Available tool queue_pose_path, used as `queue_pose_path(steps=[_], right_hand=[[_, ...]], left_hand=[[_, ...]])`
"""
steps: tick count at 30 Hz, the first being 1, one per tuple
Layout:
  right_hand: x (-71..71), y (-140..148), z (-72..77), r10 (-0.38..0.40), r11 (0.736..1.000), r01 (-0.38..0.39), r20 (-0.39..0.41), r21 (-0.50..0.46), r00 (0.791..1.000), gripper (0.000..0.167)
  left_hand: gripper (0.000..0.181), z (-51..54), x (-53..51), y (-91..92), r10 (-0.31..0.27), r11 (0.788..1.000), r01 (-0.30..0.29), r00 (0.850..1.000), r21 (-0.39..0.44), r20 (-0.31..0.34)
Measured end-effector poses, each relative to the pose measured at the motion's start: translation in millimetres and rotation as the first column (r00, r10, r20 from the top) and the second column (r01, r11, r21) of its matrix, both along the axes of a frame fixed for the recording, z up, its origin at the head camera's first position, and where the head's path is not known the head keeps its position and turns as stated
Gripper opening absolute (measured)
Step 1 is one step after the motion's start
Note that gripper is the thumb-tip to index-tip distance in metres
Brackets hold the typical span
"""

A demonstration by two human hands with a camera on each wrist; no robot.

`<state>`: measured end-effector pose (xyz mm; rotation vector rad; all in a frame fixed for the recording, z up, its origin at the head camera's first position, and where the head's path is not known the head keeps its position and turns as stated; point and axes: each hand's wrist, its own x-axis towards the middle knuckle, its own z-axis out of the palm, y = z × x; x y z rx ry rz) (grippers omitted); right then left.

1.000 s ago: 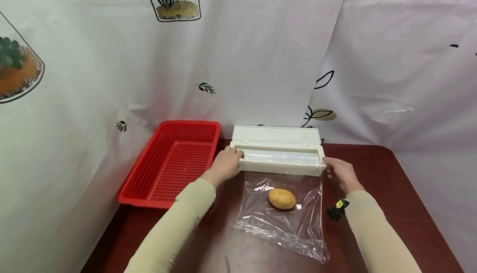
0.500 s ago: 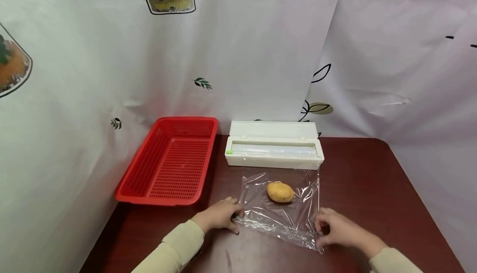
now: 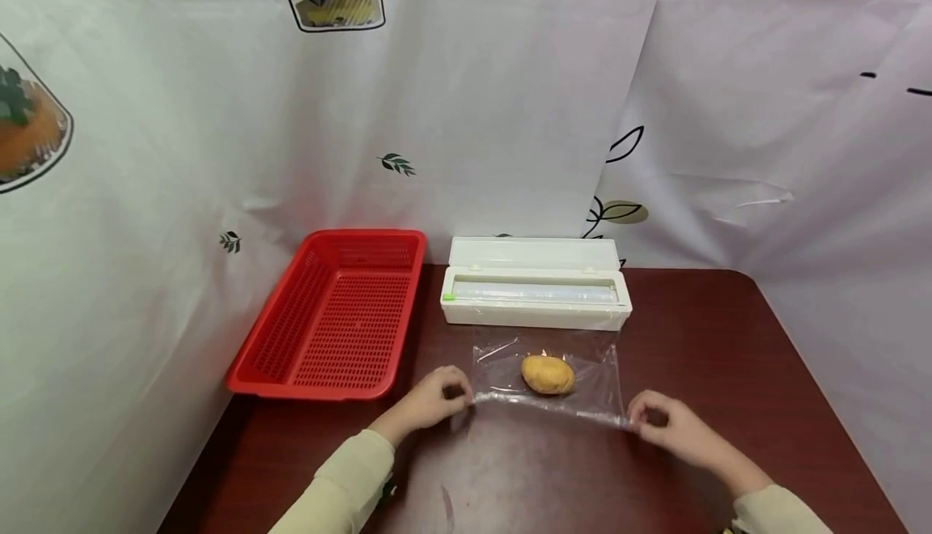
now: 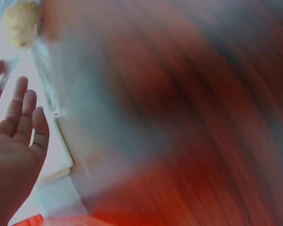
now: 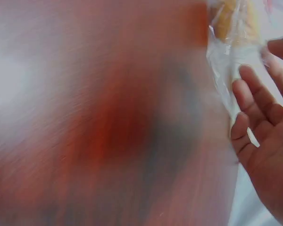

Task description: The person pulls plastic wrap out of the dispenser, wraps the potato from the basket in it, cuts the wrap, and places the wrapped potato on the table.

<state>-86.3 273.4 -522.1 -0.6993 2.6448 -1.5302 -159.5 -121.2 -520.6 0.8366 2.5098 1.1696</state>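
A sheet of clear plastic wrap (image 3: 502, 364) runs from the white wrap dispenser (image 3: 535, 317) toward the person, its near edge lifted off the table. My left hand (image 3: 434, 396) pinches the left corner of that edge between thumb and index finger. At the right corner, my right hand (image 3: 677, 427) pinches the wrap the same way. Between the hands a potato (image 3: 548, 375) lies on the wrap. In both wrist views the other fingers are loosely bent; the potato (image 4: 21, 23) is blurred at the left wrist view's upper left. Inside the dispenser, whose lid stands up, the wrap roll is visible.
A red plastic basket (image 3: 396, 356) stands on the left of the dark red-brown table (image 3: 728, 340). Behind the table hangs a white patterned cloth (image 3: 502, 113). The dispenser sits near the table's back edge.
Both hands left the dispenser's ends, came down to the wrap's near corners and took hold. The near edge has since been raised and moved back toward the potato.
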Motion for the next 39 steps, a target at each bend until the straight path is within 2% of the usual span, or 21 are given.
queue_pose_path(steps=[2, 5, 7, 8, 10, 11, 13, 15, 19, 22, 23, 25, 26, 27, 28, 31, 32, 34, 35, 37, 39], right_hand=[[-9.5, -1.3, 7.8, -0.141, 0.988, 0.148, 0.115, -0.053, 0.983, 0.014], [-25.8, -6.7, 12.2, -0.32, 0.929, 0.359, 0.291, -0.09, 0.902, 0.008], [-36.5, -11.7, 10.2, -0.394, 0.888, 0.453, 0.374, -0.083, 0.84, 0.014], [-41.3, -14.3, 7.9, -0.422, 0.87, 0.487, 0.402, -0.072, 0.813, 0.016], [-49.7, -19.0, 1.5, -0.472, 0.855, 0.519, 0.403, -0.01, 0.784, 0.018], [-52.9, -21.2, -1.7, -0.495, 0.853, 0.521, 0.385, 0.042, 0.779, 0.018], [-58.0, -25.0, -7.9, -0.53, 0.846, 0.512, 0.333, 0.148, 0.78, 0.015], [-60.9, -28.1, -12.2, -0.548, 0.833, 0.489, 0.262, 0.259, 0.794, 0.012], [-62.6, -30.9, -17.3, -0.522, 0.806, 0.428, 0.151, 0.409, 0.839, 0.009], [-63.9, -28.7, -18.2, -0.477, 0.809, 0.387, 0.11, 0.442, 0.872, 0.009], [-65.0, -26.7, -17.7, -0.462, 0.817, 0.376, 0.106, 0.436, 0.881, 0.008], [-69.0, -21.9, -14.4, -0.469, 0.83, 0.391, 0.117, 0.399, 0.876, 0.006], [-71.6, -19.3, -11.4, -0.483, 0.836, 0.407, 0.141, 0.368, 0.864, 0.008], [-74.9, -16.6, -7.9, -0.504, 0.84, 0.432, 0.177, 0.329, 0.846, 0.013], [-78.6, -14.4, -4.0, -0.53, 0.837, 0.466, 0.215, 0.287, 0.82, 0.02], [-91.8, -12.8, 7.3, -0.61, 0.789, 0.584, 0.343, 0.188, 0.714, 0.045], [-96.1, -14.1, 10.3, -0.625, 0.774, 0.608, 0.367, 0.177, 0.689, 0.051], [-104.4, -18.9, 14.8, -0.658, 0.744, 0.642, 0.365, 0.184, 0.658, 0.055], [-108.1, -22.0, 16.1, -0.675, 0.731, 0.654, 0.348, 0.195, 0.651, 0.054], [-113.7, -28.2, 18.4, -0.705, 0.708, 0.672, 0.288, 0.219, 0.649, 0.045], [-117.1, -32.9, 20.2, -0.723, 0.691, 0.68, 0.228, 0.245, 0.652, 0.034]], left_hand=[[0.004, 2.2, -8.1, 7.6, 0.106, 0.983, -0.119, 0.989, 0.139, 0.1], [0.008, 1.1, -21.7, 22.8, 0.231, 0.92, -0.292, 0.943, 0.261, 0.24], [0.009, -2.1, -29.7, 33.3, 0.295, 0.889, -0.371, 0.913, 0.269, 0.283], [0.01, -4.6, -32.8, 37.8, 0.323, 0.882, -0.397, 0.902, 0.255, 0.285], [0.009, -11.5, -38.2, 44.4, 0.39, 0.883, -0.435, 0.889, 0.176, 0.239], [0.008, -14.4, -39.5, 47.1, 0.424, 0.884, -0.452, 0.883, 0.122, 0.199], [0.006, -19.2, -40.9, 50.7, 0.467, 0.883, -0.469, 0.88, 0.01, 0.093], [0.004, -22.4, -40.6, 52.6, 0.475, 0.875, -0.474, 0.88, -0.098, -0.021], [0.013, -25.8, -38.7, 54.6, 0.409, 0.866, -0.44, 0.897, -0.239, -0.17], [0.019, -24.5, -38.8, 55.0, 0.363, 0.872, -0.405, 0.911, -0.274, -0.194], [0.02, -23.3, -39.8, 54.8, 0.363, 0.88, -0.397, 0.916, -0.261, -0.171], [0.018, -19.1, -43.3, 54.1, 0.39, 0.894, -0.399, 0.917, -0.202, -0.085], [0.017, -16.9, -45.9, 53.7, 0.425, 0.891, -0.423, 0.905, -0.166, -0.024], [0.018, -15.0, -49.6, 53.5, 0.469, 0.878, -0.463, 0.883, -0.127, 0.027], [0.021, -12.7, -53.3, 53.7, 0.517, 0.856, -0.512, 0.852, -0.074, 0.083], [0.037, -6.0, -65.7, 57.8, 0.641, 0.745, -0.663, 0.742, 0.072, 0.196], [0.042, -3.7, -69.5, 60.5, 0.666, 0.709, -0.696, 0.714, 0.114, 0.215], [0.052, 0.7, -76.3, 66.4, 0.697, 0.674, -0.723, 0.691, 0.152, 0.192], [0.056, 2.4, -79.5, 69.3, 0.709, 0.675, -0.724, 0.69, 0.14, 0.146], [0.055, 5.6, -85.0, 73.7, 0.712, 0.701, -0.709, 0.702, 0.072, -0.01], [0.044, 7.6, -89.7, 74.8, 0.685, 0.709, -0.705, 0.697, -0.025, -0.212]])
